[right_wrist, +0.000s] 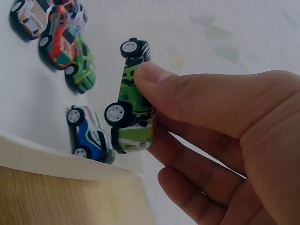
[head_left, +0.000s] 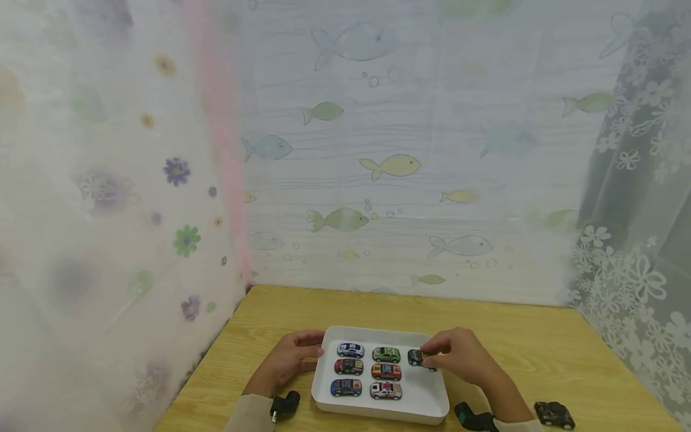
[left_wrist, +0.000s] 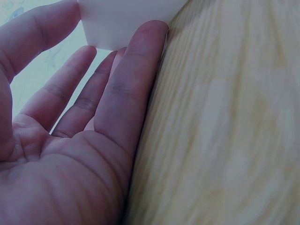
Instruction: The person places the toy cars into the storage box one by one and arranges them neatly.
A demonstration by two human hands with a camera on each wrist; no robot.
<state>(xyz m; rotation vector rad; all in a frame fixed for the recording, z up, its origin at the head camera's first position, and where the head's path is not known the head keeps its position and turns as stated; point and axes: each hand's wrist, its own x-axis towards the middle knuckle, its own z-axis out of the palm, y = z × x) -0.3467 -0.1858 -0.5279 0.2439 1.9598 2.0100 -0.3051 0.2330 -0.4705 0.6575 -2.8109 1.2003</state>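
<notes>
My right hand point(head_left: 459, 357) pinches a toy car point(right_wrist: 133, 89) between thumb and fingers over the right side of a white tray point(head_left: 378, 415). The held car looks green and black in the right wrist view, its wheels facing that camera. Close beside it there, a blue-and-white toy car point(right_wrist: 89, 136) sits in the tray. At the tray's left wall, my left hand point(head_left: 288, 360) touches with fingers extended; the left wrist view shows the fingertips at the tray's white side point(left_wrist: 124, 18) and the hand's edge along the table. Two columns of toy cars, including a red one point(head_left: 385, 372), stand in the tray.
On the wooden table point(head_left: 486, 318), right of my right forearm, stands a dark toy car point(head_left: 554, 414). A fish-print curtain point(head_left: 399, 120) hangs behind the table, with a flower-print sheet point(head_left: 108, 240) at the left and a lace-patterned one at the right.
</notes>
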